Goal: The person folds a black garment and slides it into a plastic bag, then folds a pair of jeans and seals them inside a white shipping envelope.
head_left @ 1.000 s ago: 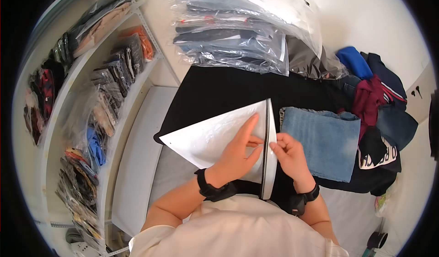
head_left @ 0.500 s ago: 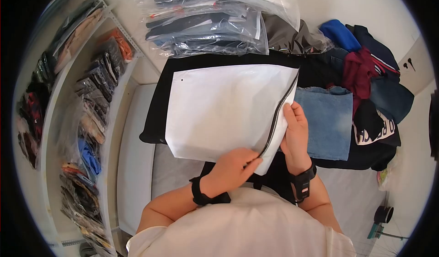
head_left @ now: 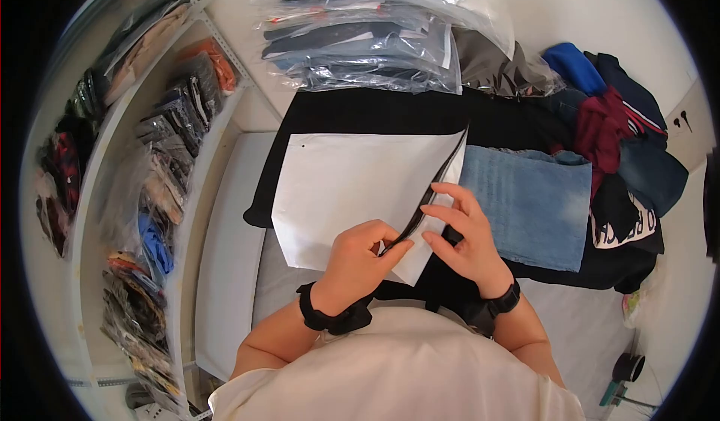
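A white plastic mailing bag (head_left: 352, 188) lies before me, its mouth on the right side parted to a dark inside. My left hand (head_left: 360, 252) pinches the lower end of that mouth between thumb and fingers. Beside the upper part of the mouth is my right hand (head_left: 469, 241), fingers spread, with fingertips right at the edge of the flap. A folded pair of light blue jeans (head_left: 529, 207) lies to the right of the bag on a black cloth (head_left: 345, 112).
Clear-bagged folded garments (head_left: 360, 42) are stacked at the back. Loose clothes, among them a maroon garment (head_left: 600, 125), are heaped at the right. Shelves (head_left: 196, 166) with bagged clothes line the left wall.
The bag's mouth has parted wider, showing more dark inside. My right hand has let go of its edge and spread its fingers. My left hand still grips the mouth's lower end.
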A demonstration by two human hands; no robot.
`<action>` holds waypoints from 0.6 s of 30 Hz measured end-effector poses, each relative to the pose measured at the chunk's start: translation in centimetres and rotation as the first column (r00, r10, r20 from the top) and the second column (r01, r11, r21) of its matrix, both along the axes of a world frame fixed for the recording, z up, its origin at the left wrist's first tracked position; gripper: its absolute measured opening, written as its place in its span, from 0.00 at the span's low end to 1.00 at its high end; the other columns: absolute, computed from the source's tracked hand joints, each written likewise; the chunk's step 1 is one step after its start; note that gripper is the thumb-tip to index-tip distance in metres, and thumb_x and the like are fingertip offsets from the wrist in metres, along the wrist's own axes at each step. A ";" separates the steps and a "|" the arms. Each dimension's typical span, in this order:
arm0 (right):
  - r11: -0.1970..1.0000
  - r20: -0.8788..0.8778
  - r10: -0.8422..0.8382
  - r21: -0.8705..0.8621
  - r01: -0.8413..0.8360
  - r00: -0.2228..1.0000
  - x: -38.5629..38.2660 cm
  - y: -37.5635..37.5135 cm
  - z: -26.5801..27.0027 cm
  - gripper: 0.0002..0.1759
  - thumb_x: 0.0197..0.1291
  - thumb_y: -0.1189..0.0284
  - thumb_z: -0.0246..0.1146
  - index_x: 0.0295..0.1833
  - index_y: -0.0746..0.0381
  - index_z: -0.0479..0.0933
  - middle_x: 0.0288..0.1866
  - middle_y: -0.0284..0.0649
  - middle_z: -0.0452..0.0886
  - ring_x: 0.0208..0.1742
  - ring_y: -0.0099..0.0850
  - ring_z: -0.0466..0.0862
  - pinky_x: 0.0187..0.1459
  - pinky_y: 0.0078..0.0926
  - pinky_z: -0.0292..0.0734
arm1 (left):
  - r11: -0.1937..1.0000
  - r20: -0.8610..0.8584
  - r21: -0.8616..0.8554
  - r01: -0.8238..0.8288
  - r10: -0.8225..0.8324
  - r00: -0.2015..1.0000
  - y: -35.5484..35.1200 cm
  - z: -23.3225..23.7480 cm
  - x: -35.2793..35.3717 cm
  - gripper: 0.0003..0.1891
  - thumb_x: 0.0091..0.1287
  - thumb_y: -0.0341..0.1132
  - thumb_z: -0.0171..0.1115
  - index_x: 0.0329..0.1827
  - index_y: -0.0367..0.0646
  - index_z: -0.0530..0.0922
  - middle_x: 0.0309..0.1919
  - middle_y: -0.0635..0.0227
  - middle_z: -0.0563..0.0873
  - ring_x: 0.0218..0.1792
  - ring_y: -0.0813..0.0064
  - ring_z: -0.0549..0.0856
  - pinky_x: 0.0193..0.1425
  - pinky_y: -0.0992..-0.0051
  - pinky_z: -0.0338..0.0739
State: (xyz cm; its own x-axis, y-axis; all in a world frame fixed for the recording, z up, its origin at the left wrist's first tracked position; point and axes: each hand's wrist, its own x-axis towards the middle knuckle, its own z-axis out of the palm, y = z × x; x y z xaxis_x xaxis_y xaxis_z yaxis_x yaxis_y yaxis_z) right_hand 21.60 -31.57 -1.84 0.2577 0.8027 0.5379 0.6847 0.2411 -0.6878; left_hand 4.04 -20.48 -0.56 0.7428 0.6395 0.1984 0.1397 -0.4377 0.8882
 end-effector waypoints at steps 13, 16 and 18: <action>0.951 0.144 -0.307 0.085 0.297 0.941 2.6 -1.0 0.7 0.13 0.48 0.86 0.64 0.41 0.64 0.81 0.43 0.45 0.83 0.42 0.44 0.84 0.44 0.32 0.80 | 0.897 -0.014 0.381 -0.225 0.249 0.968 5.6 -2.9 -4.8 0.19 0.64 0.32 0.65 0.58 0.41 0.77 0.62 0.54 0.76 0.63 0.54 0.74 0.69 0.62 0.66; 0.944 0.028 -0.327 0.055 0.325 0.945 3.4 -1.3 -0.3 0.16 0.47 0.84 0.66 0.44 0.65 0.80 0.50 0.47 0.83 0.49 0.43 0.85 0.50 0.31 0.80 | 0.711 -0.035 0.550 -0.438 0.544 0.838 8.3 -5.3 -8.9 0.22 0.64 0.34 0.66 0.60 0.40 0.76 0.64 0.47 0.72 0.63 0.51 0.73 0.68 0.59 0.67; 0.957 0.028 -0.284 0.062 0.282 0.958 3.7 -1.3 -1.0 0.21 0.46 0.82 0.69 0.49 0.66 0.80 0.56 0.50 0.81 0.52 0.43 0.85 0.52 0.31 0.80 | 0.687 -0.149 0.546 -0.480 0.643 0.751 8.7 -5.6 -10.4 0.25 0.64 0.34 0.66 0.65 0.39 0.73 0.66 0.46 0.70 0.63 0.55 0.74 0.65 0.62 0.70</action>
State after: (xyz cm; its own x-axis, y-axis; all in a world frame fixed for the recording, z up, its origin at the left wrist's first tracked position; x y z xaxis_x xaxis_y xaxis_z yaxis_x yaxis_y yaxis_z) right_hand 25.28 -32.92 -2.86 0.4492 0.6678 0.5935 0.7548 0.0717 -0.6520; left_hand -6.41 -11.75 -6.17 0.3410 0.8500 0.4015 0.7177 -0.5112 0.4729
